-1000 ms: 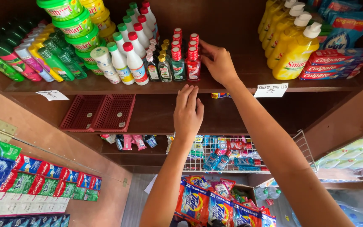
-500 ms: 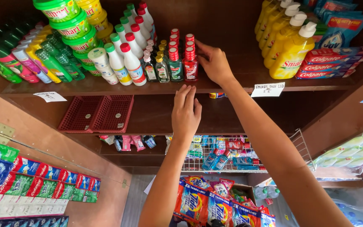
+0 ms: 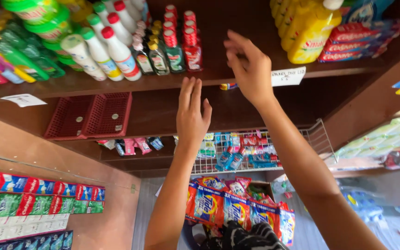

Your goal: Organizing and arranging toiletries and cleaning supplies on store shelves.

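My right hand (image 3: 248, 65) is raised in front of a wooden shelf (image 3: 116, 84), fingers loosely spread and holding nothing. It hovers just right of two rows of small red-capped bottles (image 3: 191, 46). My left hand (image 3: 193, 113) is lower, palm toward the shelf's front edge, fingers apart and empty. A small coloured item (image 3: 228, 86) lies at the shelf edge between my hands. A paper label (image 3: 288, 76) hangs right beside my right hand.
White bottles with red and green caps (image 3: 116, 53) and green tubs (image 3: 42, 18) stand left on the shelf; yellow bottles (image 3: 309, 32) and red boxes (image 3: 357, 41) stand right. Below are red baskets (image 3: 91, 115), a wire basket (image 3: 255, 153), and hanging sachets (image 3: 237, 210).
My right hand has come off the red-capped bottles and drawn back to the right, empty. The left hand has stayed near the shelf edge, with its fingers now spread wider.
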